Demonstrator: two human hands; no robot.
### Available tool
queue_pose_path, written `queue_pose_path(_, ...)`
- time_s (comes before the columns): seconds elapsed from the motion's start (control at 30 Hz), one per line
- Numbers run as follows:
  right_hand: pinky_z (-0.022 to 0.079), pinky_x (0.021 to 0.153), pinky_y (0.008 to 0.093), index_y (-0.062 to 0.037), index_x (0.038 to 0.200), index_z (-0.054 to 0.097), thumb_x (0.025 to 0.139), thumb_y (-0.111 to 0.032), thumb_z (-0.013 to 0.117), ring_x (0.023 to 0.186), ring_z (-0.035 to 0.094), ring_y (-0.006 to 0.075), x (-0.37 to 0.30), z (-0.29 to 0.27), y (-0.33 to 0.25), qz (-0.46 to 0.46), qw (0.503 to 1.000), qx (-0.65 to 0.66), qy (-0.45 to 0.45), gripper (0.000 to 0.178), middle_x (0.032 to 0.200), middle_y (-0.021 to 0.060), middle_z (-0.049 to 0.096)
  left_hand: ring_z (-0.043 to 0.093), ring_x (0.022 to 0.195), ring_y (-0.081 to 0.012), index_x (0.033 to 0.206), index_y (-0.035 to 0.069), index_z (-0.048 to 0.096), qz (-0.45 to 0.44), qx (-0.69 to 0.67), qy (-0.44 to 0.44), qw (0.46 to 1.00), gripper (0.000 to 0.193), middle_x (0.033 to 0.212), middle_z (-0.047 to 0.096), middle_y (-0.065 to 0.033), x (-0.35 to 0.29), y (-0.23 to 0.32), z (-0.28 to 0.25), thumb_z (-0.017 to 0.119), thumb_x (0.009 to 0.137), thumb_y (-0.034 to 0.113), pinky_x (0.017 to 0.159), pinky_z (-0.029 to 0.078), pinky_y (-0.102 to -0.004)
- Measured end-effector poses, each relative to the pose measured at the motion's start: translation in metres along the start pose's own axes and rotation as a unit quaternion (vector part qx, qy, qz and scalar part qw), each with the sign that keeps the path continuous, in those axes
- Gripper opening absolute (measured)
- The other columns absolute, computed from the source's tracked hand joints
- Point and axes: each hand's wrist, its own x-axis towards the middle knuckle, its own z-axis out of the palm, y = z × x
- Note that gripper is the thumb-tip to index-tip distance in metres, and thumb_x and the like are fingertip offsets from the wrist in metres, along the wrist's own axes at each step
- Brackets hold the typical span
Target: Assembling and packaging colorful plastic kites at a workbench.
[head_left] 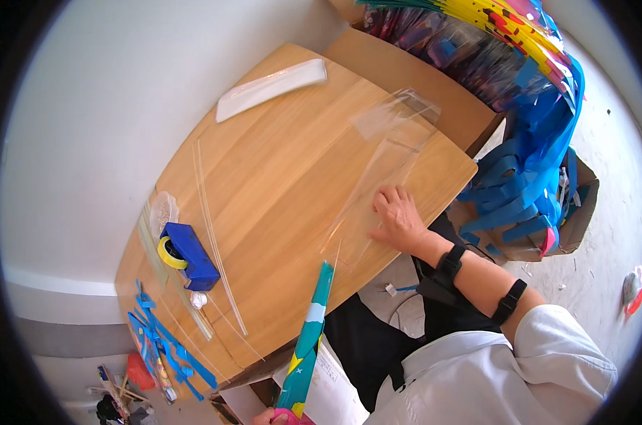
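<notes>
At the lower edge my left hand (270,418), only partly in view, is closed around the pink end of a long, narrow folded sheet (310,336). The sheet is teal with white, yellow and pink printing, and its far tip reaches over the table's near edge. A long clear plastic sleeve (384,164) lies flat on the table, its narrow end close to that tip. Beside the sleeve, at its right edge, is my right hand (399,221), palm down, thumb apart from the bent fingers. I see nothing held in it.
On the wooden table (264,184) lie a white packet (271,88), thin clear rods (218,248) and a blue tape dispenser (191,256). Blue strips (165,340) hang at the left edge. Boxes with colourful sheets (491,42) and blue ribbons (519,177) stand right.
</notes>
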Motion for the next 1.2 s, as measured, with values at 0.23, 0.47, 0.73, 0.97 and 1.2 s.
queue_pose_path(0.23,0.042,0.089,0.0452,-0.0004,0.094,0.057,0.063,-0.016,0.074,0.101,0.051,0.0352,-0.025,0.027,-0.021,-0.084,0.992,0.077,-0.047,0.038,0.106,0.0157,0.054,0.052,0.061,-0.0122,0.085,0.0,0.068,0.01,0.026,0.023,0.999,0.012,0.07,0.061,-0.0024,-0.018,0.007,-0.018,0.059,0.086,0.007,0.058,0.044,-0.0272)
queue_pose_path(0.47,0.04,0.082,0.0422,0.0022,0.086,0.062,0.067,-0.023,0.068,0.093,0.052,0.0317,-0.02,0.024,-0.044,-0.074,0.997,-0.009,-0.018,0.033,0.095,0.015,0.053,0.053,0.06,-0.0139,0.083,0.0,0.067,0.133,0.2,0.057,0.969,0.022,0.067,0.06,-0.0039,-0.01,0.004,-0.026,0.055,0.09,0.017,0.056,0.043,-0.0293)
queue_pose_path(0.73,0.042,0.077,0.0414,-0.0027,0.08,0.062,0.071,-0.014,0.065,0.089,0.055,0.0286,-0.018,0.037,-0.05,-0.042,0.998,0.03,0.02,0.014,0.089,0.0114,0.055,0.056,0.061,-0.017,0.087,-0.001,0.068,0.214,0.29,0.09,0.929,0.022,0.068,0.063,-0.0096,0.01,0.024,-0.012,0.059,0.091,0.018,0.059,0.047,-0.0341)
queue_pose_path(0.97,0.048,0.073,0.0404,-0.0034,0.079,0.059,0.068,-0.011,0.068,0.088,0.057,0.0303,-0.013,0.025,-0.046,-0.087,0.985,0.139,0.052,0.016,0.094,0.0121,0.053,0.056,0.062,-0.0169,0.087,-0.001,0.067,0.126,0.162,0.05,0.977,0.016,0.068,0.061,-0.0069,0.02,0.022,0.007,0.056,0.089,0.011,0.06,0.046,-0.0309)
queue_pose_path(1.2,0.05,0.07,0.0345,-0.004,0.081,0.058,0.076,-0.018,0.062,0.087,0.058,0.023,-0.055,-0.006,-0.096,-0.296,0.95,0.07,-0.071,0.016,0.089,0.01,0.049,0.057,0.066,-0.0162,0.087,-0.002,0.067,0.149,0.106,0.01,0.983,0.016,0.072,0.062,-0.0071,0.025,0.049,0.038,0.057,0.087,0.01,0.063,0.047,-0.0301)
